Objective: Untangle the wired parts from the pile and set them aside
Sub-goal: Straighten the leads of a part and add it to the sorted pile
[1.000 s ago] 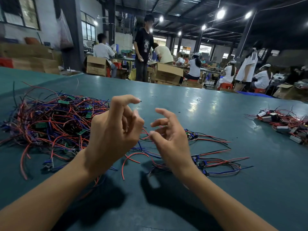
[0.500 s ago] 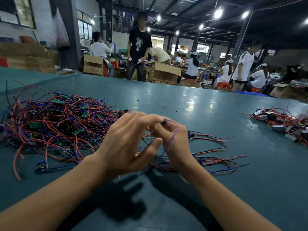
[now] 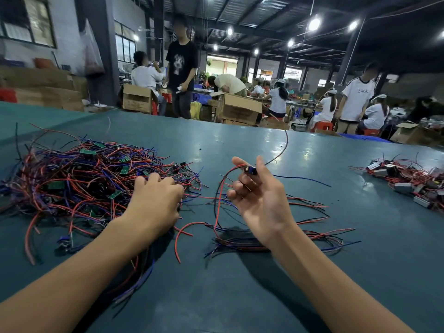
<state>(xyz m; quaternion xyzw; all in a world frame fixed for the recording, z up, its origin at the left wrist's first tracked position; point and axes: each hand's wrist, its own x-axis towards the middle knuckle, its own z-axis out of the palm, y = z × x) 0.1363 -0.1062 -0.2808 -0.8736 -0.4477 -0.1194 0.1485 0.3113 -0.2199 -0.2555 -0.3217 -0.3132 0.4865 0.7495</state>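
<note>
A big tangled pile [image 3: 79, 179] of red, blue and black wires with small green boards covers the left of the teal table [image 3: 240, 145]. My left hand [image 3: 155, 200] reaches palm down into the pile's right edge, its fingertips buried among the wires. My right hand [image 3: 259, 198] is raised palm up and pinches a small blue wired part [image 3: 251, 169] between thumb and fingers; its red, black and blue leads arc away from it. Under that hand lies a smaller bundle of separated wired parts [image 3: 288, 234].
At the table's far right sits another heap of wired parts with grey boxes [image 3: 408, 181]. Beyond the table's far edge stand cardboard boxes [image 3: 237, 109] and several people working.
My hands, joined over the wires before, have come apart. The left went to the pile's edge; the right lifted, turned palm up, holding a freed blue part.
</note>
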